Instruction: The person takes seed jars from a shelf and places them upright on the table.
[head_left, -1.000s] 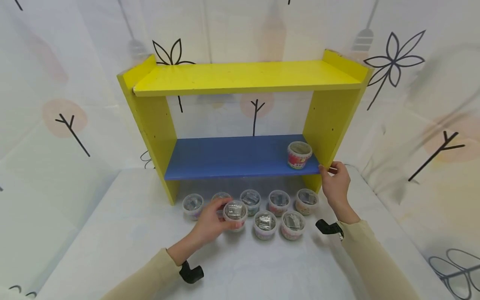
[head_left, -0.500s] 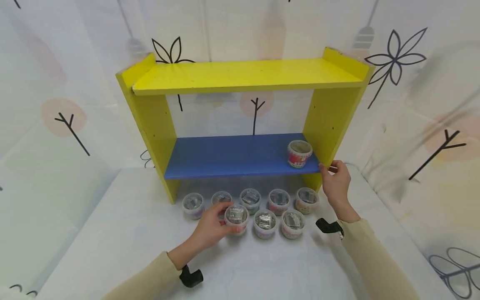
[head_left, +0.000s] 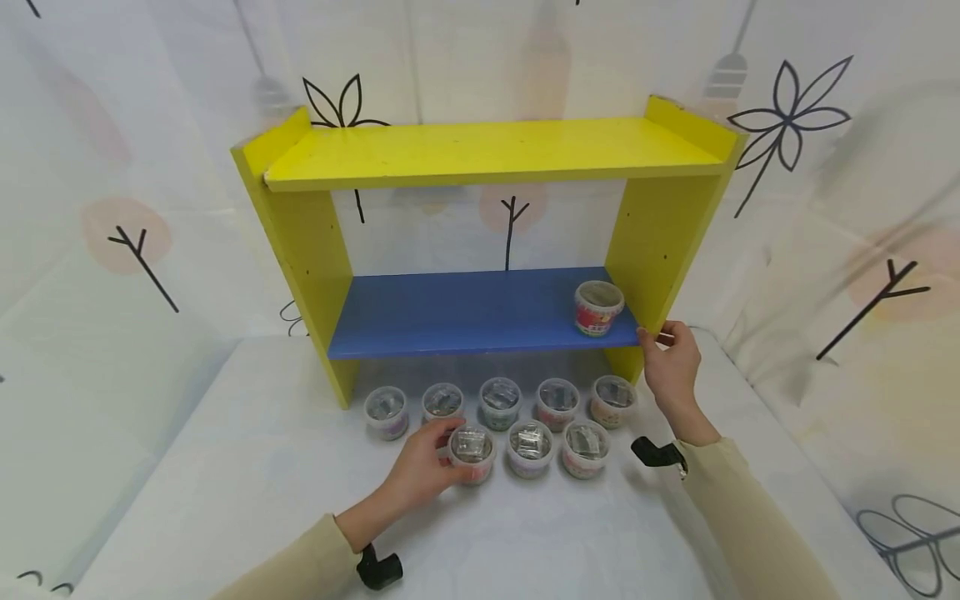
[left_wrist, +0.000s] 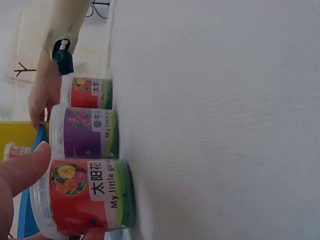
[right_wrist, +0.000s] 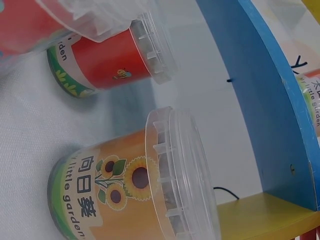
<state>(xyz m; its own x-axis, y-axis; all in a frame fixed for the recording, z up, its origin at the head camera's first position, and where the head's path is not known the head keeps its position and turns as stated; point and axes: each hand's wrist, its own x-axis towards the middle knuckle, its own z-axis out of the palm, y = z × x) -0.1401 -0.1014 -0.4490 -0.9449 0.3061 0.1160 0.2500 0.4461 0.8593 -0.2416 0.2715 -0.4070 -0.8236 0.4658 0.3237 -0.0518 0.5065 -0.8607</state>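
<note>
My left hand point(head_left: 422, 467) grips a lidded plastic tub point(head_left: 474, 446), its thumb and fingers on either side. In the left wrist view this tub point(left_wrist: 75, 200) has a red flower label reading "My little garden" and appears to stand on the table. Beside it in the front row are a purple-labelled tub point(head_left: 530, 450) and another red-labelled tub point(head_left: 586, 450). My right hand point(head_left: 672, 371) holds the right side of the yellow shelf unit point(head_left: 495, 150), thumb at the end of its blue board point(head_left: 450, 312). The right fingertips are partly hidden behind the side panel.
Several more lidded tubs form a back row below the blue board, including a sunflower-labelled tub point(right_wrist: 125, 190). One red-labelled tub point(head_left: 597, 310) stands on that board's right end. The table point(head_left: 510, 542) has a white cover; a patterned cloth point(head_left: 135, 375) hangs behind.
My left hand has brought its tub down and towards me, from over the back row to the left end of the front row. The right hand stays on the shelf unit.
</note>
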